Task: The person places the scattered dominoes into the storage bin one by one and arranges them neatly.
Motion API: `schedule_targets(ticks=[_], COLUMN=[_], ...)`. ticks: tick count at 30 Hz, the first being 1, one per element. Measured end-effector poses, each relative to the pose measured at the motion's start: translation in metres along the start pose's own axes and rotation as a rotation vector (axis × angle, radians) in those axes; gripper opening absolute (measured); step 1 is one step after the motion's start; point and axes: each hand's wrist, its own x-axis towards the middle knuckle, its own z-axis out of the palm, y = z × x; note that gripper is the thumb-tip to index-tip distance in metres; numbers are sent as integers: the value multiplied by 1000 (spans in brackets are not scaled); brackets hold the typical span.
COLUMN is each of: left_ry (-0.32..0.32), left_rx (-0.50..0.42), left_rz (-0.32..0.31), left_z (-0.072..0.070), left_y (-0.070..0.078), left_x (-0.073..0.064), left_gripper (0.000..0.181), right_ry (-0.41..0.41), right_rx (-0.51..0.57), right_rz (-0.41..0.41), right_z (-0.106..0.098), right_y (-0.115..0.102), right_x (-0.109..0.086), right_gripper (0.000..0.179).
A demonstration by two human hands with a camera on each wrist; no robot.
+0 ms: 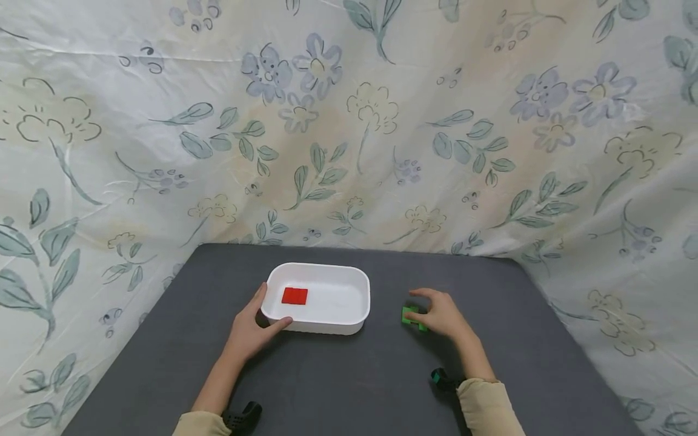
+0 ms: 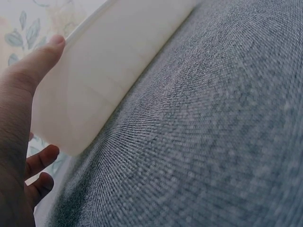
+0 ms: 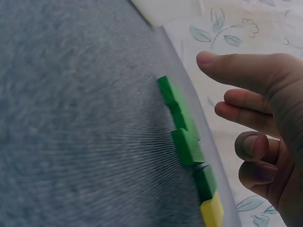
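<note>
A white rectangular container point(image 1: 332, 303) stands on the dark table with a red block-like piece point(image 1: 294, 296) inside near its left end. At that left end is my left hand point(image 1: 249, 334), its thumb on the front rim and its index finger at the back left, gripping the container between them. My right hand point(image 1: 443, 313) hovers over several green blocks point(image 1: 408, 315), thumb and fingers spread apart. In the right wrist view the green blocks point(image 3: 186, 145) lie in a row, a yellow block point(image 3: 213, 211) at its near end, with a gap between them and the fingers.
The table point(image 1: 338, 381) has a dark grey cloth surface. A floral curtain point(image 1: 349, 133) hangs behind and at both sides of it. Dark devices are strapped at the left wrist point(image 1: 242, 418) and the right wrist point(image 1: 447, 381).
</note>
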Motion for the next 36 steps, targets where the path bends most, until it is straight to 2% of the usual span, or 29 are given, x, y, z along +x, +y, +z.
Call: schedule_targets(ticks=[15, 19, 26, 36], left_ry=[3, -6, 0, 10], left_rx=[3, -3, 8, 2], left_rz=[-6, -1, 11, 3], left_z=[-2, -1, 2, 1], left_y=[-3, -3, -2, 3], left_x=[-1, 0, -1, -4], left_gripper=[115, 116, 116, 114], right_ry=[-11, -1, -3, -6], right_rx=[-40, -48, -105, -180], right_rz=[-44, -56, -128, -164], right_z=[15, 13, 10, 10], right_y=[13, 14, 21, 21], right_x=[1, 0, -6, -5], right_gripper=[55, 52, 47, 49])
